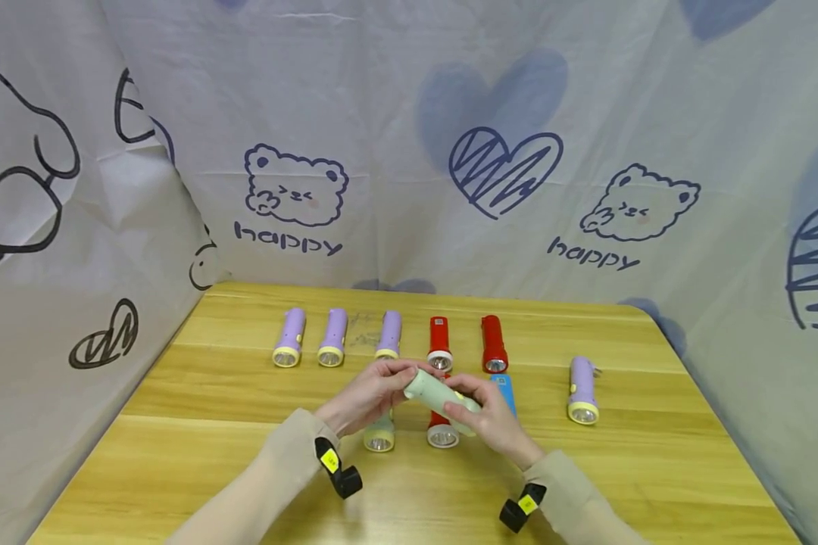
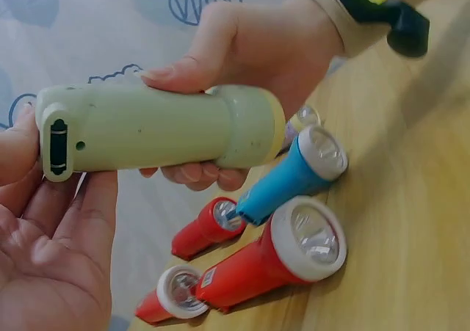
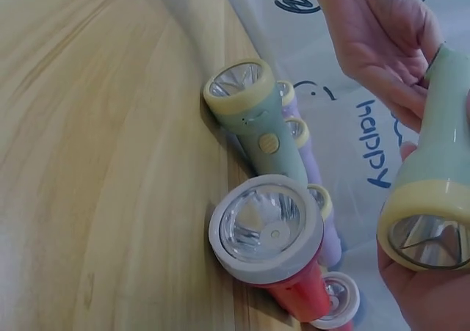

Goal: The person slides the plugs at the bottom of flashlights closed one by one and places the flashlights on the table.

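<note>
A pale green flashlight point(image 1: 435, 391) with a cream-yellow head rim is held tilted above the table between both hands. My right hand point(image 1: 489, 422) grips it round the head end, thumb on one side and fingers on the other. At the tail end, my left hand point(image 1: 363, 395) pinches it with thumb and fingertips. The left wrist view shows a small dark slotted loop on the tail of this flashlight point(image 2: 147, 129). Below the hands lie a second green flashlight point(image 3: 261, 122), a red one with a white rim point(image 3: 297, 287) and a blue one point(image 2: 283, 180), partly hidden in the head view.
Along the back of the wooden table point(image 1: 198, 446) stretches a row of purple flashlights point(image 1: 332, 333) and red flashlights point(image 1: 494, 342). One more purple flashlight point(image 1: 582, 387) lies at the right. A printed white cloth point(image 1: 395, 98) hangs behind and beside the table.
</note>
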The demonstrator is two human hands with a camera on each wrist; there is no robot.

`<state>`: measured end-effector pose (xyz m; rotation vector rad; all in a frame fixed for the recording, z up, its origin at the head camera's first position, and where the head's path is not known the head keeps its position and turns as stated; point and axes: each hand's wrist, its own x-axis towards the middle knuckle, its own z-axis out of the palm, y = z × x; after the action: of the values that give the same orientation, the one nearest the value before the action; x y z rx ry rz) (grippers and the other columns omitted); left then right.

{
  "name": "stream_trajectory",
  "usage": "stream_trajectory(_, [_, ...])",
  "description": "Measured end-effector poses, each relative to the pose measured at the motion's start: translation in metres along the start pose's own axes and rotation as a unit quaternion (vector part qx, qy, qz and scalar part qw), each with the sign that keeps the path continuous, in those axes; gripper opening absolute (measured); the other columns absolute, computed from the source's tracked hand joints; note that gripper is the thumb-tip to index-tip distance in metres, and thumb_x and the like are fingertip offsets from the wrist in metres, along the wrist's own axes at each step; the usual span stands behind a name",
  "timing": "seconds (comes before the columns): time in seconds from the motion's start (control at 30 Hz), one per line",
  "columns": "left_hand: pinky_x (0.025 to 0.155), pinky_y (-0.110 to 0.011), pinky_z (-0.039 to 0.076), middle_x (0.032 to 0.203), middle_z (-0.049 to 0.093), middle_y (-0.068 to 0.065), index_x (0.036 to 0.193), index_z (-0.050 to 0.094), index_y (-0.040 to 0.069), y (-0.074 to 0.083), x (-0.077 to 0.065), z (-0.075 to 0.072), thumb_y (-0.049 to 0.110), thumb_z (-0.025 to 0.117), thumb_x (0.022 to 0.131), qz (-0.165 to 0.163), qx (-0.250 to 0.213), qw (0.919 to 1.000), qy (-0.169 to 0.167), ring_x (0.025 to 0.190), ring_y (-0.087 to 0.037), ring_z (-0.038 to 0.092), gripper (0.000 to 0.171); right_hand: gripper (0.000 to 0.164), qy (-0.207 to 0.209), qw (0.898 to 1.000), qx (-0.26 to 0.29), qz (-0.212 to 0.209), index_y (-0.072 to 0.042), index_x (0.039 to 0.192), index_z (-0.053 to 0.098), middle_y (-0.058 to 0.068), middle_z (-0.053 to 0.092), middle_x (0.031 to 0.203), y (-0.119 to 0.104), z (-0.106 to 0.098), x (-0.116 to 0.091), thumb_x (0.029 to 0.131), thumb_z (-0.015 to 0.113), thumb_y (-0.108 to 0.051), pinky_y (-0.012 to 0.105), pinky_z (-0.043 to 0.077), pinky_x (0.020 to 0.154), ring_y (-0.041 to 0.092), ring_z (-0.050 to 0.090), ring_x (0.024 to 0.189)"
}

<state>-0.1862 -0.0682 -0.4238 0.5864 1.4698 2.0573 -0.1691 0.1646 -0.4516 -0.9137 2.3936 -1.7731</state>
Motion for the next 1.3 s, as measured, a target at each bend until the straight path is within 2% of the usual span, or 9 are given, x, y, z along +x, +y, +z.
stream_trajectory(0.1, [0.093, -0.021, 0.057, 0.122, 0.07, 0.003, 0.137, 0.05, -0.014, 0.001, 0.001, -0.001, 0.02, 0.049, 0.107, -0.001, 0.039, 0.999, 0.022, 0.106, -0.01, 0.063, 0.045, 0.023, -0.006, 1.0, -0.002, 0.022, 0.005, 0.116, 0.066, 0.028, 0.071, 0.109, -0.003, 0.001, 0.0, 0.098, 0.061, -0.008, 0.023, 0.053, 0.079, 0.004, 0.062, 0.089])
stream_trajectory(0.2, [0.093, -0.023, 0.058, 0.131, 0.067, -0.012, 0.138, 0.053, -0.011, 0.003, 0.001, -0.004, 0.023, 0.05, 0.107, -0.011, 0.083, 0.9954, 0.047, 0.106, -0.009, 0.064, 0.046, 0.024, -0.014, 0.999, -0.011, 0.042, 0.004, 0.117, 0.067, 0.026, 0.072, 0.11, -0.006, 0.002, 0.001, 0.099, 0.061, -0.011, 0.023, 0.053, 0.079, 0.004, 0.063, 0.089])
stream_trajectory(0.33, [0.093, -0.025, 0.059, 0.142, 0.056, -0.028, 0.136, 0.058, -0.007, 0.006, 0.001, -0.006, 0.024, 0.051, 0.106, -0.015, 0.133, 0.9887, 0.068, 0.104, -0.007, 0.065, 0.043, 0.025, -0.028, 0.998, -0.016, 0.054, 0.004, 0.117, 0.067, 0.025, 0.072, 0.109, -0.009, 0.002, 0.002, 0.1, 0.061, -0.014, 0.023, 0.054, 0.078, 0.003, 0.064, 0.088])
stream_trajectory(0.5, [0.087, -0.022, 0.059, 0.138, 0.06, -0.027, 0.13, 0.063, -0.006, 0.012, 0.002, -0.008, 0.022, 0.051, 0.106, -0.016, 0.19, 0.9791, 0.071, 0.098, -0.005, 0.065, 0.038, 0.027, -0.054, 0.996, -0.002, 0.072, 0.004, 0.117, 0.066, 0.025, 0.071, 0.11, -0.011, 0.003, 0.004, 0.1, 0.061, -0.017, 0.025, 0.056, 0.079, 0.004, 0.065, 0.09])
stream_trajectory(0.67, [0.088, -0.03, 0.061, 0.127, 0.067, -0.026, 0.127, 0.065, -0.006, 0.021, 0.002, -0.012, 0.02, 0.053, 0.105, -0.036, 0.236, 0.9694, 0.055, 0.094, -0.006, 0.066, 0.036, 0.032, -0.088, 0.991, -0.003, 0.102, 0.002, 0.119, 0.066, 0.021, 0.072, 0.112, -0.015, 0.005, 0.007, 0.101, 0.062, -0.023, 0.025, 0.055, 0.083, 0.007, 0.067, 0.093])
stream_trajectory(0.73, [0.09, -0.035, 0.061, 0.124, 0.069, -0.022, 0.128, 0.065, -0.005, 0.025, 0.001, -0.015, 0.019, 0.053, 0.105, -0.047, 0.249, 0.9661, 0.049, 0.095, -0.007, 0.067, 0.035, 0.034, -0.108, 0.988, -0.002, 0.11, 0.002, 0.121, 0.065, 0.021, 0.073, 0.112, -0.017, 0.006, 0.009, 0.101, 0.062, -0.025, 0.025, 0.055, 0.083, 0.01, 0.067, 0.094])
stream_trajectory(0.93, [0.086, -0.038, 0.063, 0.123, 0.07, -0.022, 0.127, 0.064, -0.009, 0.028, -0.001, -0.023, 0.02, 0.051, 0.106, -0.067, 0.269, 0.9603, 0.036, 0.091, -0.009, 0.067, 0.038, 0.038, -0.167, 0.978, 0.017, 0.121, 0.004, 0.124, 0.063, 0.021, 0.072, 0.114, -0.022, 0.01, 0.014, 0.098, 0.066, -0.023, 0.023, 0.057, 0.086, 0.017, 0.069, 0.099])
stream_trajectory(1.13, [0.079, -0.028, 0.062, 0.124, 0.068, -0.024, 0.124, 0.065, -0.011, 0.026, -0.004, -0.032, 0.018, 0.051, 0.106, -0.074, 0.261, 0.9612, 0.048, 0.089, -0.008, 0.066, 0.037, 0.035, -0.167, 0.974, 0.042, 0.144, 0.004, 0.119, 0.067, 0.016, 0.073, 0.104, -0.023, 0.018, 0.019, 0.096, 0.068, -0.023, 0.022, 0.057, 0.081, 0.014, 0.067, 0.089])
stream_trajectory(1.3, [0.087, -0.031, 0.062, 0.133, 0.063, -0.027, 0.126, 0.063, -0.011, 0.025, -0.007, -0.038, 0.023, 0.048, 0.108, -0.066, 0.272, 0.9574, 0.071, 0.101, -0.011, 0.066, 0.041, 0.038, -0.156, 0.973, 0.056, 0.162, 0.006, 0.119, 0.067, 0.016, 0.073, 0.105, -0.024, 0.026, 0.023, 0.095, 0.069, -0.024, 0.021, 0.057, 0.08, 0.01, 0.068, 0.086])
